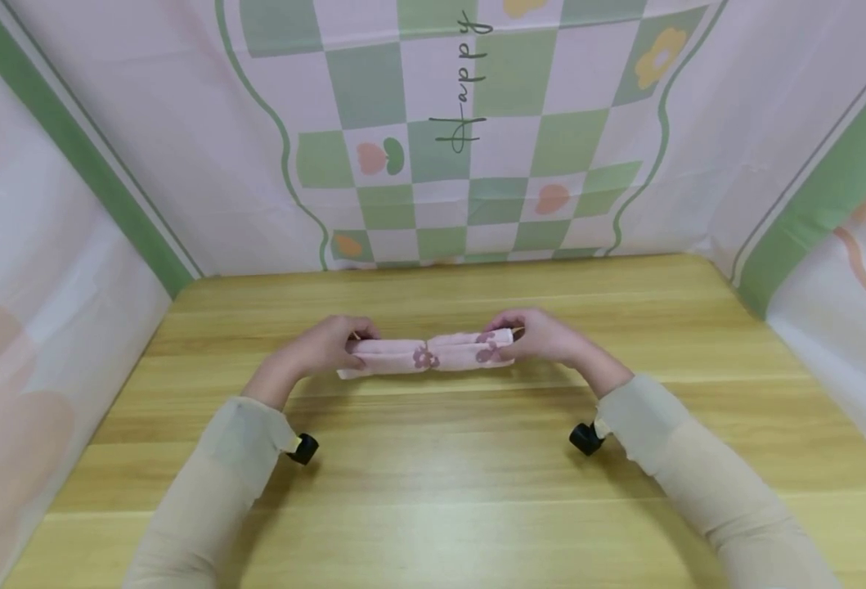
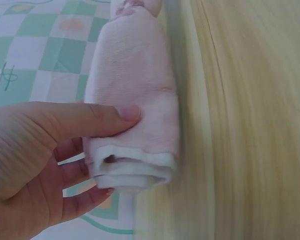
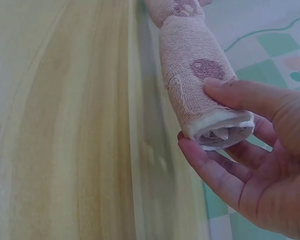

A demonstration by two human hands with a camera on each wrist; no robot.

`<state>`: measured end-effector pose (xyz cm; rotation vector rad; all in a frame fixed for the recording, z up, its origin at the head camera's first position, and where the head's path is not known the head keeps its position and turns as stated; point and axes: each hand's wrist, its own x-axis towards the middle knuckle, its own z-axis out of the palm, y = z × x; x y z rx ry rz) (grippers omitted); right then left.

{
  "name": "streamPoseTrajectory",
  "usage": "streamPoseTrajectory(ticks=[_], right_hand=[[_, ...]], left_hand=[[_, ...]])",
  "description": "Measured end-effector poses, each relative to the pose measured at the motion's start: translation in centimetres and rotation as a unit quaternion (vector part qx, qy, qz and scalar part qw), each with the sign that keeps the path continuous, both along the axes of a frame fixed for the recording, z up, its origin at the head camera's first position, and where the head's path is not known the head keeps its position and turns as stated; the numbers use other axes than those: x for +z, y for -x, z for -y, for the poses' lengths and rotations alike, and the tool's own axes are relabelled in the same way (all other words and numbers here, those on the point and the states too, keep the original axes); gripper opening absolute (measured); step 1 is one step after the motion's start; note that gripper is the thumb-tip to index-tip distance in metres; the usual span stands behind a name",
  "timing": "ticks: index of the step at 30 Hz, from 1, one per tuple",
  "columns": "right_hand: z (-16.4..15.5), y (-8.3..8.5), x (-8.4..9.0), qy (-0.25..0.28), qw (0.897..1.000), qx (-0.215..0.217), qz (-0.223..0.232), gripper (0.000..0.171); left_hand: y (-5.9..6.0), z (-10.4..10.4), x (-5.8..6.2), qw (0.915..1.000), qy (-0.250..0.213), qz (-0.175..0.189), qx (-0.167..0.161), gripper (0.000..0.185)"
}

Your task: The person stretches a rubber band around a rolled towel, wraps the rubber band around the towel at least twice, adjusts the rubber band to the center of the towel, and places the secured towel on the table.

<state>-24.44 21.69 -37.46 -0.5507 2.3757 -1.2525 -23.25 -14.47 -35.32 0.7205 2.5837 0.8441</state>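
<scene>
A pink towel [image 1: 396, 357] with darker flower prints is rolled into a long bundle, cinched at its middle by what looks like a thin tie. My left hand [image 1: 329, 343] grips its left end, thumb on the near side and fingers behind. In the left wrist view the left thumb [image 2: 110, 119] presses the pink cloth above the white layered edge. At the other end my right hand [image 1: 539, 335] holds the roll between thumb and fingers. The right wrist view shows the towel's rolled white hem [image 3: 222, 127] beside the right fingers [image 3: 215, 172].
The wooden table [image 1: 433, 491] runs under both arms. Behind it hangs a cloth backdrop [image 1: 440, 90] with green checks and the word "Happy"; further cloth panels stand at left and right. A small black device [image 1: 587, 439] sits at the right cuff, another [image 1: 303, 448] at the left.
</scene>
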Motion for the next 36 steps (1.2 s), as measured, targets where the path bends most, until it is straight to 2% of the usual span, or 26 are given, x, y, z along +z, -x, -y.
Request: streamPoseTrajectory(ticks=[9, 15, 20, 26, 30, 36], right_hand=[[0.7, 0.2, -0.6, -0.039, 0.999, 0.003, -0.037, 0.037], [1.0, 0.4, -0.7, -0.064, 0.997, -0.014, -0.037, 0.032], [1.0, 0.0, -0.8, -0.081, 0.995, -0.024, -0.051, 0.027], [1.0, -0.6, -0.9, -0.084, 0.994, -0.042, -0.05, 0.028], [1.1, -0.5, -0.6, -0.099, 0.992, -0.027, -0.068, 0.031], [1.2, -0.5, -0.2, -0.139, 0.987, 0.013, -0.081, 0.04]], left_hand=[[0.4, 1.1, -0.1, 0.9999, -0.001, -0.01, 0.008, 0.022], [0.4, 1.1, -0.4, 0.9999, 0.005, -0.011, 0.012, 0.013], [0.6, 0.7, -0.8, 0.9998, 0.011, -0.014, 0.002, 0.01], [0.6, 0.5, -0.3, 0.9999, 0.014, -0.001, -0.001, 0.009], [0.6, 0.8, -0.2, 0.9999, 0.013, 0.002, 0.009, 0.012], [0.6, 1.6, -0.4, 0.9996, 0.011, 0.014, 0.023, 0.028]])
